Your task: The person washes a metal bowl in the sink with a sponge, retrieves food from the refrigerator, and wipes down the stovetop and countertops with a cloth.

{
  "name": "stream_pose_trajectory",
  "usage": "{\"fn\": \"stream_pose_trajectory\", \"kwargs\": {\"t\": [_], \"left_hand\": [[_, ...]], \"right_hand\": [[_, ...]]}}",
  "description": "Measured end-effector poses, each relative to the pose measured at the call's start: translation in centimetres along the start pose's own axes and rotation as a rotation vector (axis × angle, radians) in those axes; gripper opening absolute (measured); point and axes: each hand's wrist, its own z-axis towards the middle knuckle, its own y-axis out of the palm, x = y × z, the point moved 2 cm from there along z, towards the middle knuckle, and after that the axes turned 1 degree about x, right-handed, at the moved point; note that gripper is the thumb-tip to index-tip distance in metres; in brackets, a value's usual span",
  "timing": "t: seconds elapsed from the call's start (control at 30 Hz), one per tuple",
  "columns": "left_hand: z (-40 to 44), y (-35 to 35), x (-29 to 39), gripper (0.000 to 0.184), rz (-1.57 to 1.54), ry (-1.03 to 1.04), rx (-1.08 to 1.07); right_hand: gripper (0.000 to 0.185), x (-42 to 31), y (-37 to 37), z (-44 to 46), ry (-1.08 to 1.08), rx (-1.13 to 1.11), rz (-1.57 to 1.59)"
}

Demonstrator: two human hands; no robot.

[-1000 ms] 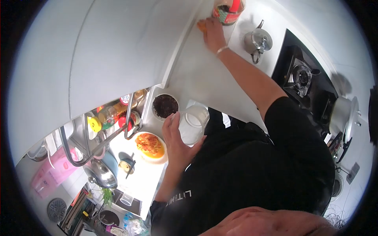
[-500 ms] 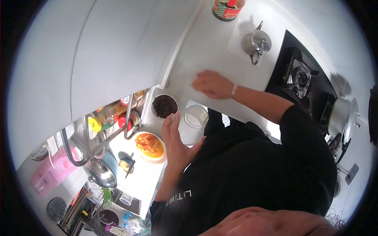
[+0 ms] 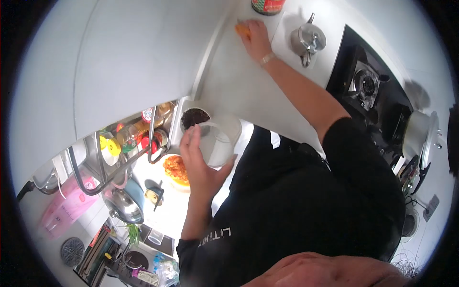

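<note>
My left hand (image 3: 201, 162) is wrapped around a clear round container (image 3: 217, 149), its wide rim turned up toward the camera. Just beyond it is a white bowl of dark food (image 3: 195, 118), partly covered by my fingers. A plate of red-orange food (image 3: 175, 169) sits beside my left wrist. Stretched far across the white counter (image 3: 239, 86), my right hand (image 3: 256, 38) presses a small orange sponge-like piece (image 3: 243, 29) against the surface, close to a red and green tin (image 3: 268, 5). Most of the orange piece is hidden under the fingers.
A lidded steel pot (image 3: 308, 39) stands right of my right hand, by the black gas stove (image 3: 366, 86). A large lidded pot (image 3: 416, 134) is farther right. On the left, a metal rack (image 3: 103, 167) fronts several bottles, and a steel lid (image 3: 125, 205) lies below.
My right hand has swept away across the counter toward the tin, carrying the orange piece. My left hand with the clear container has shifted slightly left and now partly hides the plate.
</note>
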Motion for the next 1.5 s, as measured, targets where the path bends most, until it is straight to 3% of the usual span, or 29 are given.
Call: {"fn": "stream_pose_trajectory", "kwargs": {"t": [0.1,0.17,0.2,0.23,0.27,0.37,0.47,0.57,0.63,0.7,0.8,0.9,1.0,1.1,1.27,1.4,1.43,1.5], "left_hand": [[0.0,-1.2,0.0,0.101,0.052,-0.022,0.025],[-0.1,-1.8,-0.3,0.101,0.055,-0.017,0.089],[-0.1,-2.1,-0.4,0.101,0.053,-0.018,0.129],[0.3,-2.3,-0.6,0.101,0.073,0.002,0.135],[0.6,-2.3,-0.4,0.101,0.065,-0.010,0.137],[2.3,-2.3,0.3,0.101,0.085,0.000,0.127],[4.0,-1.0,0.6,0.100,0.077,-0.024,0.108],[5.8,1.2,0.0,0.098,0.062,0.049,0.078],[7.1,2.6,-0.2,0.097,0.056,0.057,0.053],[8.4,4.0,-0.6,0.097,0.051,0.095,0.047],[9.6,5.3,-0.7,0.097,0.057,0.130,0.034],[10.2,6.0,-0.7,0.096,0.101,0.122,0.026],[10.4,6.6,-1.3,0.096,0.119,0.125,0.014],[10.6,6.8,-2.0,0.098,0.115,0.167,0.010],[10.0,6.7,-1.4,0.101,0.158,0.186,0.024],[8.7,5.9,-0.6,0.101,0.147,0.156,0.043],[8.3,5.6,-0.3,0.101,0.120,0.148,0.054],[7.0,5.0,0.4,0.101,0.101,0.114,0.060]], "right_hand": [[0.034,-0.8,1.7,1.1,-0.190,-0.198,-0.115],[0.033,-2.7,1.9,-2.9,-0.290,-0.343,0.015],[0.024,-3.4,2.4,-4.9,-0.400,-0.362,0.138],[0.017,-6.5,0.5,-5.9,-0.356,-0.668,0.124],[0.008,-6.4,1.3,-8.8,-0.410,-0.705,0.218],[0.008,-7.7,-2.4,-12.3,-0.523,-0.842,0.436],[0.011,-5.6,-6.4,-11.4,-0.569,-0.875,0.360],[0.014,-1.7,-8.0,-7.6,-0.377,-0.693,0.162],[0.020,-0.9,-9.7,-7.7,-0.336,-0.695,0.085],[0.032,-1.3,-11.6,-9.1,-0.304,-0.687,-0.020],[0.030,-3.7,-15.0,-13.1,-0.371,-0.720,-0.181],[0.030,-3.3,-16.5,-17.7,-0.320,-0.770,-0.054],[0.029,-2.7,-15.2,-15.9,-0.193,-0.859,0.068],[0.034,-2.8,-12.3,-9.8,-0.276,-0.600,0.051],[0.035,-1.3,-7.2,-4.1,-0.250,-0.460,-0.029],[0.033,-1.6,-9.2,-7.6,-0.314,-0.625,0.031],[0.032,-1.4,-10.0,-10.1,-0.381,-0.519,-0.005],[0.034,-3.6,-13.3,-12.9,-0.430,-0.630,0.064]]}}
